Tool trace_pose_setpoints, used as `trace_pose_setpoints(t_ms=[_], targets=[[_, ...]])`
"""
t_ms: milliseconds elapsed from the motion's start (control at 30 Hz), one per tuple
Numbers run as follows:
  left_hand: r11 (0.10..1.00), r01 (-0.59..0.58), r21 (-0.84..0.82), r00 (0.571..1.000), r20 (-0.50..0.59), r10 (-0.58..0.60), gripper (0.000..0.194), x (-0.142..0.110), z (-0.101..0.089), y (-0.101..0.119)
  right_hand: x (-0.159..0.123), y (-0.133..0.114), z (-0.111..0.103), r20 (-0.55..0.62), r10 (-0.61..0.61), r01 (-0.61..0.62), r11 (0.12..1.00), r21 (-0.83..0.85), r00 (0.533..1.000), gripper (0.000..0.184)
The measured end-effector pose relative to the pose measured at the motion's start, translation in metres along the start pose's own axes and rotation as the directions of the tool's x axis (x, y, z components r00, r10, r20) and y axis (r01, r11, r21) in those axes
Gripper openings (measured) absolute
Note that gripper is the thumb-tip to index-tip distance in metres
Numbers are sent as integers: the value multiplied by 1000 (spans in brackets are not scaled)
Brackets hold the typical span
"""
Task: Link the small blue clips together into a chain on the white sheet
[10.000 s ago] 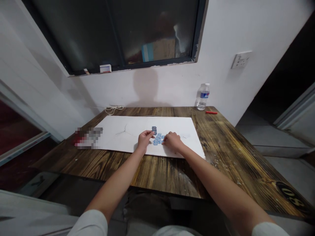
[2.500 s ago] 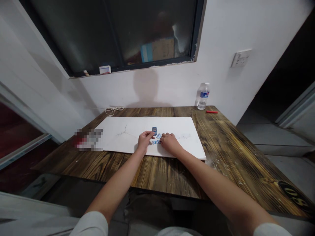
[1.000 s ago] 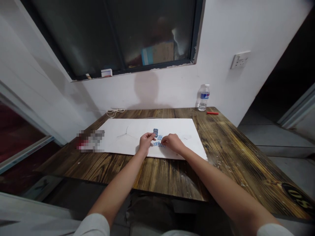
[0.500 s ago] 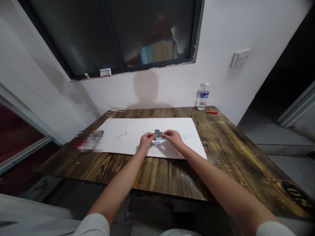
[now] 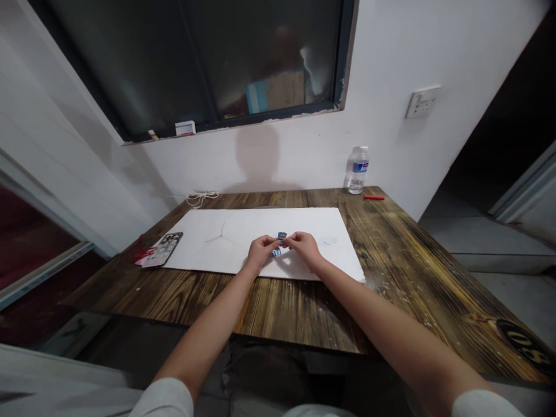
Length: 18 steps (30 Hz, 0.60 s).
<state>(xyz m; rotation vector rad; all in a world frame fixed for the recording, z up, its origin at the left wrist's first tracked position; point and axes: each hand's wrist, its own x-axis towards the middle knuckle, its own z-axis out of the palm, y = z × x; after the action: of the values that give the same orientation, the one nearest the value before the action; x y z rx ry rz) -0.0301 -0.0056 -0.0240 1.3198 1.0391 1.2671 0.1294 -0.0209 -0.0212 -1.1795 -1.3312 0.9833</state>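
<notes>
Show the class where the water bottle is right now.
In the head view, the water bottle stands at the far right of the table, against the wall, just left of a red stick.

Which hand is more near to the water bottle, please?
Right hand, over the paper sheet, is nearer the water bottle; the left hand is farther, at its other side.

The left hand [image 5: 262,251] and right hand [image 5: 304,247] meet above a white paper sheet [image 5: 217,249] on the wooden bench [image 5: 304,313], fingertips at a small stack of blue-and-white pieces [image 5: 282,236]; another such piece [image 5: 275,253] lies just below. A smartphone [image 5: 163,249] lies beside the sheet's left edge. A water bottle [image 5: 357,171] stands at the bench's far end, near a red stick [image 5: 374,197].
</notes>
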Motion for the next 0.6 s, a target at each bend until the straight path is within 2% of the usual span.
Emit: trace_pose_setpoints(t_ms=[200,300,367,433,500,567,600], targets=[[1000,-10,-19,1000,6,10,31,-1,0,2,1,3,3,52,5,-9,997,82,999,26],[1000,-18,-8,996,-85,17,30,0,-2,2,2,2,3,75,-24,21,999,44,997,27],[1000,-20,-17,985,-173,17,31,2,-3,2,1,1,2,102,-73,84,991,-108,992,24],[999,-28,-33,972,-236,20,31,3,-5,2,-2,-1,2,173,-150,202,919,-339,973,19],[998,-36,-50,965,-261,22,30,3,-5,2,-6,-3,2,263,-215,328,772,-544,941,17],[997,-37,-61,966,-259,20,30,4,-5,1,-10,-5,4,325,-237,400,634,-662,915,22],[997,-35,-63,967,-254,17,29,4,-5,1,-11,-6,6,338,-233,409,593,-694,912,24]])
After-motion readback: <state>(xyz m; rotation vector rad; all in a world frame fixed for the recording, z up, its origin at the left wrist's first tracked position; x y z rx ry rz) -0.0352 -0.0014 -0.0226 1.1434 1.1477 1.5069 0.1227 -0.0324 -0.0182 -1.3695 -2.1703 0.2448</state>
